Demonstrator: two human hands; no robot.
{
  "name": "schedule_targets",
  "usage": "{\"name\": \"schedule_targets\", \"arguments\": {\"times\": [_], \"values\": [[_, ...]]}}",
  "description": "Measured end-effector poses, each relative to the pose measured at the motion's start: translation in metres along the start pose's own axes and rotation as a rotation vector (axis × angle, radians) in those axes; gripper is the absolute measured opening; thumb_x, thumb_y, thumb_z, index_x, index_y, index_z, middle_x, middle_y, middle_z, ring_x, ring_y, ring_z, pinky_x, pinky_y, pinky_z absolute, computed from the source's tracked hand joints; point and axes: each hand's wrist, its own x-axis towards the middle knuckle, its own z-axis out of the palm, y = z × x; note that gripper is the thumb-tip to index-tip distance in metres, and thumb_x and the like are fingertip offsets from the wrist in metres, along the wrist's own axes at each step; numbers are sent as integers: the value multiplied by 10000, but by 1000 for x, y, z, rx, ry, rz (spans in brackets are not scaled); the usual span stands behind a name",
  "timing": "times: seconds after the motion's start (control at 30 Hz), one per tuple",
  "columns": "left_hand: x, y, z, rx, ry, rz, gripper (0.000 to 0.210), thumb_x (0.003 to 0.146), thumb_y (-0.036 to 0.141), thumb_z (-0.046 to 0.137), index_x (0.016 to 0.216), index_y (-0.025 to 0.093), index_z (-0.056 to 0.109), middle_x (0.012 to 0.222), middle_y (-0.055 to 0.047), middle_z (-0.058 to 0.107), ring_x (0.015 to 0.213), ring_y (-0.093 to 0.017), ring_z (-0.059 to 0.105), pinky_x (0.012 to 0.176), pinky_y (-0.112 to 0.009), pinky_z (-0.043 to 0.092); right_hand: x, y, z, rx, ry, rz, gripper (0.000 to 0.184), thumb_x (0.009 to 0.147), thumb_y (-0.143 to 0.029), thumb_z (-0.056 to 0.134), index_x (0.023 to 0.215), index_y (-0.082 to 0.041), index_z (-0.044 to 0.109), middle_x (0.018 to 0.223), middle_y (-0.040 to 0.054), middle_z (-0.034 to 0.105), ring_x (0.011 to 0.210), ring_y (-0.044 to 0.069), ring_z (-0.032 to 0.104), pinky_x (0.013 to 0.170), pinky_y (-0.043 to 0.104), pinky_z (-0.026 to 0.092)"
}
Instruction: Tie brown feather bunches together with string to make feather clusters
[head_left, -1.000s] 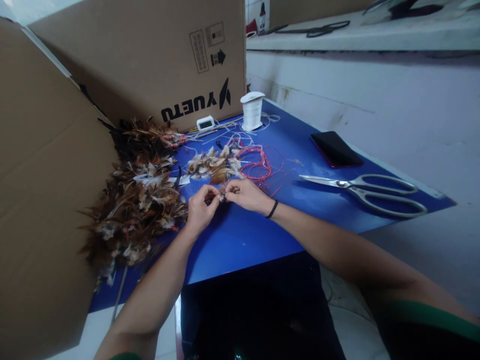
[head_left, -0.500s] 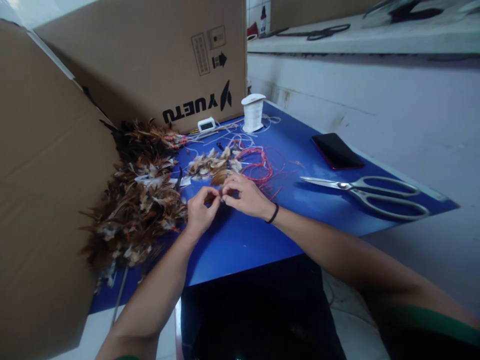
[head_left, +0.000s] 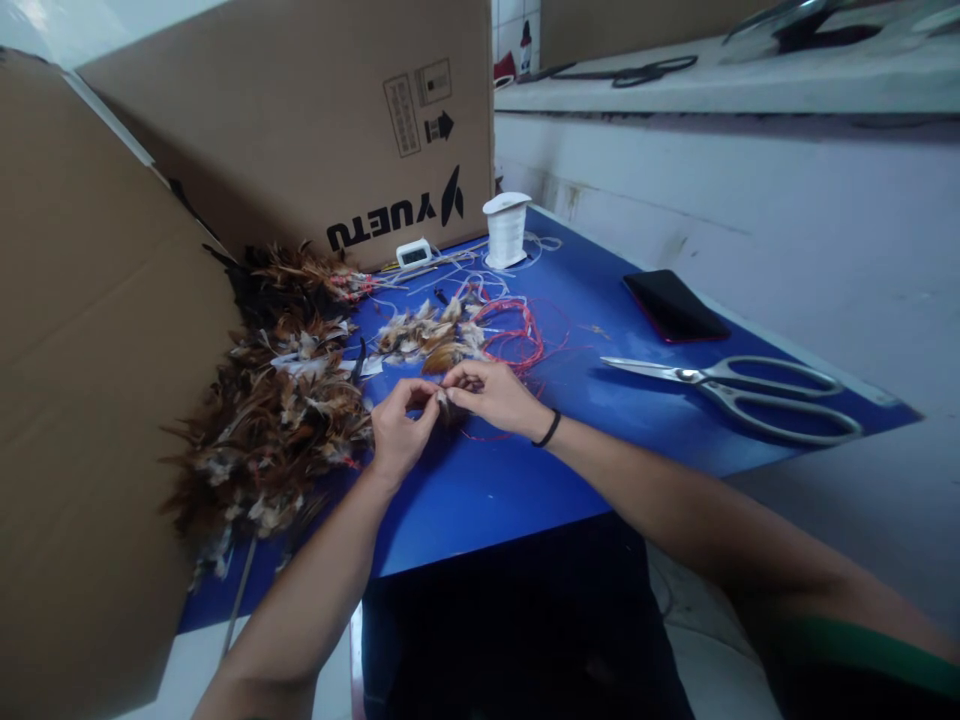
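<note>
Red thread [head_left: 485,439], apparently, newly visible

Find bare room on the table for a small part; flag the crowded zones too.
Blue tabletop shows bare between the right hand and the near edge, and between the white spool and smartphone. Crowded: brown feather bundles left of the left hand; loose feathers and coiled red cord beyond both hands.

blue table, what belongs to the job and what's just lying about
Likely job:
pale-brown feather tuft between left hand and right hand
brown feather heap
thin red strings
silver metal scissors

Probably lying about:
flat black phone
white rectangular device
</note>
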Motion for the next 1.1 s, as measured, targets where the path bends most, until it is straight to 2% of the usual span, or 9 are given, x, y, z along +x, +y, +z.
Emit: {"name": "schedule_targets", "arguments": {"times": [0.17, 0.47, 0.77, 1.1], "values": [[-2, -1, 2, 5, 32, -19, 135, 761, 248, 626, 871, 183, 581, 817, -11, 674, 695, -113, 653, 704, -249, 553, -1, -1, 0, 29, 3, -21, 79, 701, -190, 590, 771, -153, 587, 686, -6, 621, 626, 95, 577, 591, 221, 463], [-3, -2, 3, -4, 59, -42, 143, 758, 273, 631, 864, 187, 589, 803, -10, 678, 700, -125, 662, 717, -260, 555, -5, -5, 1, -64, 60, -57, 71, 717, -215, 602, 748, -161, 637, 685, 4, 659, 612, 104, 600, 585, 225, 475], [-2, 3, -1, 123, 67, 86, 108, 778, 242, 613, 871, 190, 629, 800, -9, 689, 677, -115, 656, 693, -242, 553, -8, -6, 1, -137, 94, -80, 112, 734, -211, 604, 787, -169, 693, 686, 8, 686, 616, 112, 623, 589, 226, 481], [-2, 2, -1, 155, 64, 126, 131, 786, 225, 606, 909, 186, 629, 817, -9, 706, 701, -118, 673, 706, -236, 561, -9, -5, 0, -266, 91, -158, 127, 750, -194, 600, 811, -185, 711, 700, -7, 688, 598, 94, 588, 586, 218, 437]]}}
